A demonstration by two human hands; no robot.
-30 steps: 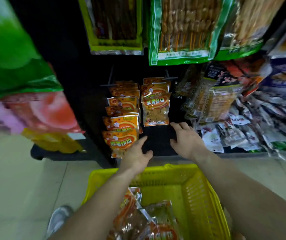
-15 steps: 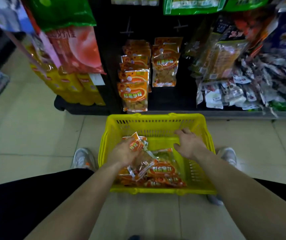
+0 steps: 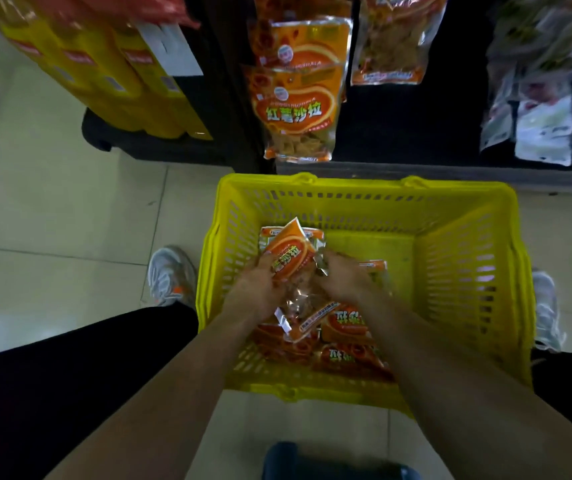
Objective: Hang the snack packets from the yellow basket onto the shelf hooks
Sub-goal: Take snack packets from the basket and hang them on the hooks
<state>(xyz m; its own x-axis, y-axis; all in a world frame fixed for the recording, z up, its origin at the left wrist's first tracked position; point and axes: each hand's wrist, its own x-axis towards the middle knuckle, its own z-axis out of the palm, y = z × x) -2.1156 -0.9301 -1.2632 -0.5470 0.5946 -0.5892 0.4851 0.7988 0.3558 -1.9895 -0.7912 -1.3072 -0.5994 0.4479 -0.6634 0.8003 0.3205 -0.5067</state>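
Far left, yellow cartons (image 3: 132, 81) are seen stacked at the shelf end, and a white shoe (image 3: 170, 275) is planted on the tiled floor beside the basket. Above, hanging packets (image 3: 295, 109) are displayed in an orange column on the dark shelf. Directly below them, the yellow basket (image 3: 468, 271) is set on the floor. Inside it, at the left, an orange snack packet (image 3: 289, 258) is gripped by the left hand (image 3: 257, 289), with the fingers curled round its left side and its top corner tilted up. Its crinkled clear edge is pinched by the right hand (image 3: 343, 278), just beside the other hand. Loose packets (image 3: 347, 327) are piled beneath both wrists. Further right, a second shoe (image 3: 547, 306) is partly hidden behind the basket wall, and pale packets (image 3: 544, 133) are hung on the shelf above.
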